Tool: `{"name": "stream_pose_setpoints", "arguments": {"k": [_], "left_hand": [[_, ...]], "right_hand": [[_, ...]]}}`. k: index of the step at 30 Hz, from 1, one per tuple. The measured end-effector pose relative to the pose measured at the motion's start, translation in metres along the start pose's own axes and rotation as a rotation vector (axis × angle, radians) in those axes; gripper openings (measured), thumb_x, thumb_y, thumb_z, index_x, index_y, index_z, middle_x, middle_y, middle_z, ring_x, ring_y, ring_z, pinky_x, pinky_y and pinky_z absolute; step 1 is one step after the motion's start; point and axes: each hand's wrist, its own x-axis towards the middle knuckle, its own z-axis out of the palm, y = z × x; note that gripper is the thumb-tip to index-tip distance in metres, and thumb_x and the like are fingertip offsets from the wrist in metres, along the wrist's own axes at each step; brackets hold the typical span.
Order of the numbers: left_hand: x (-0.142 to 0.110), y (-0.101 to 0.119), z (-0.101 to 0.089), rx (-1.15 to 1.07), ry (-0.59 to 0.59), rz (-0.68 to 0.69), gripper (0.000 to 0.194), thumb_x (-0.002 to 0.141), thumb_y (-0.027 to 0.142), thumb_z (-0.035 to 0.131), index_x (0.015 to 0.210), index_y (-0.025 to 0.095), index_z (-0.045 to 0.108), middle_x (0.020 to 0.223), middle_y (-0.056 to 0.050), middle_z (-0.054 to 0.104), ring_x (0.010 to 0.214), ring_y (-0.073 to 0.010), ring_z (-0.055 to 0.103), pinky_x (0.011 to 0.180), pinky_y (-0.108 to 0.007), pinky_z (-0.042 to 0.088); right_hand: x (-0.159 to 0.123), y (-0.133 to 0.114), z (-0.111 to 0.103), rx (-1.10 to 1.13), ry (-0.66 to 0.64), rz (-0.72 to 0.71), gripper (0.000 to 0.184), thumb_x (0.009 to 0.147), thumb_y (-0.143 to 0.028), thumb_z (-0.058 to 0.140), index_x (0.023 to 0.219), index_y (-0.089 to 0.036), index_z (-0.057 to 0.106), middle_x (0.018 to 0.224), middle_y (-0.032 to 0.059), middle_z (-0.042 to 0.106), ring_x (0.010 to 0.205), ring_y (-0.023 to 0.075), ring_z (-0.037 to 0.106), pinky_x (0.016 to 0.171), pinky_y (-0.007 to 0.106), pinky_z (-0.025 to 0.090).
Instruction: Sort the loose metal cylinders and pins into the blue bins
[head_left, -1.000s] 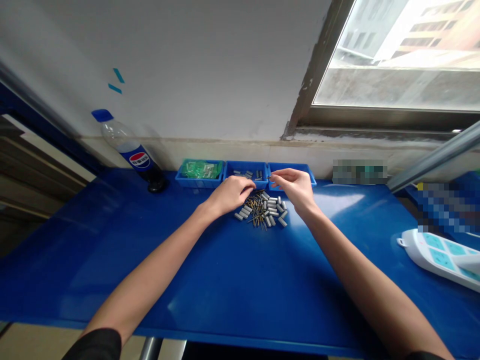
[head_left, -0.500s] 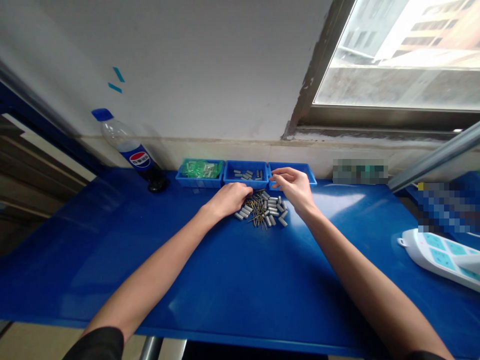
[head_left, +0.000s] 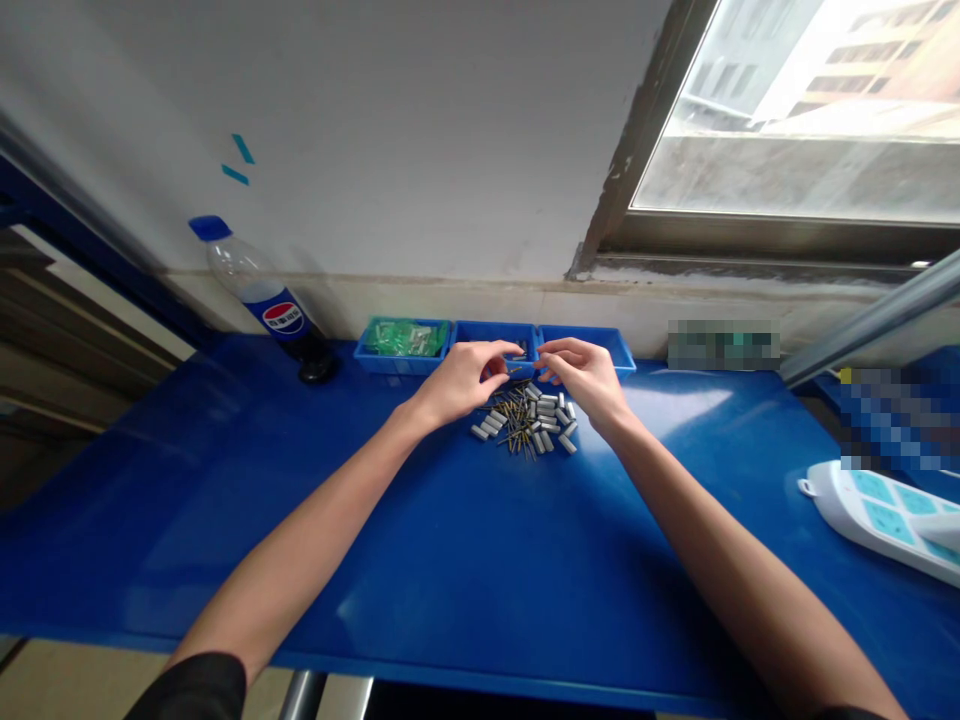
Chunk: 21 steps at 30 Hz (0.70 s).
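Note:
My left hand is raised at the front of the middle blue bin, fingers curled. At its thumb tip shows a thin gold-coloured bit, like a small drill bit, which it appears to hold. Close by on the right, my right hand is held before the right blue bin, fingertips pinched together; what is between them is too small to make out. Below both hands lies a pile of thin gold-and-grey bits, with silver metal cylinders around it on the blue table.
The middle bin contains small metal pieces, partly hidden by my left hand. The left bin holds a green plastic bag. A cola bottle stands at the back left. To the right is a white power strip.
My left hand went down to the pile, then rose toward my right hand with a thin gold-coloured bit at its fingertips. My right hand has stayed almost in place.

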Motion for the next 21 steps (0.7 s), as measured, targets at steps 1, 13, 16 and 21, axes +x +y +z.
{"name": "stream_pose_setpoints", "arguments": {"k": [1, 13, 16, 21], "left_hand": [[0.000, 0.002, -0.001, -0.035, 0.024, -0.012, 0.038, 0.087, 0.012, 0.068, 0.124, 0.018, 0.071, 0.091, -0.003, 0.078, 0.078, -0.0160, 0.072, 0.078, -0.027, 0.058], [0.001, 0.005, -0.004, -0.062, 0.106, 0.000, 0.030, 0.085, 0.017, 0.073, 0.115, 0.017, 0.073, 0.093, -0.005, 0.079, 0.081, -0.0167, 0.074, 0.078, -0.026, 0.058], [0.001, 0.005, -0.005, -0.040, 0.105, 0.009, 0.029, 0.085, 0.017, 0.074, 0.114, 0.017, 0.073, 0.095, -0.004, 0.079, 0.082, -0.0166, 0.074, 0.079, -0.026, 0.058], [-0.001, -0.005, -0.005, 0.098, -0.072, -0.045, 0.026, 0.082, 0.016, 0.076, 0.107, 0.019, 0.072, 0.089, -0.003, 0.078, 0.079, -0.0183, 0.074, 0.074, -0.026, 0.055]], "right_hand": [[0.000, -0.001, 0.000, 0.005, -0.015, -0.001, 0.024, 0.079, -0.034, 0.070, 0.095, -0.018, 0.076, 0.082, 0.0069, 0.079, 0.068, 0.0196, 0.071, 0.066, 0.032, 0.054], [-0.009, -0.011, 0.005, 0.191, -0.277, 0.079, 0.039, 0.073, -0.047, 0.087, 0.098, -0.018, 0.080, 0.090, 0.0085, 0.081, 0.074, 0.0191, 0.072, 0.074, 0.033, 0.057], [-0.009, -0.010, 0.007, 0.236, -0.270, 0.095, 0.037, 0.071, -0.045, 0.088, 0.095, -0.017, 0.081, 0.088, 0.0084, 0.080, 0.074, 0.0185, 0.071, 0.074, 0.032, 0.057], [-0.004, -0.010, 0.004, 0.178, -0.014, 0.076, 0.029, 0.077, -0.045, 0.080, 0.083, -0.016, 0.079, 0.078, 0.0079, 0.078, 0.065, 0.0165, 0.067, 0.062, 0.028, 0.051]]}}
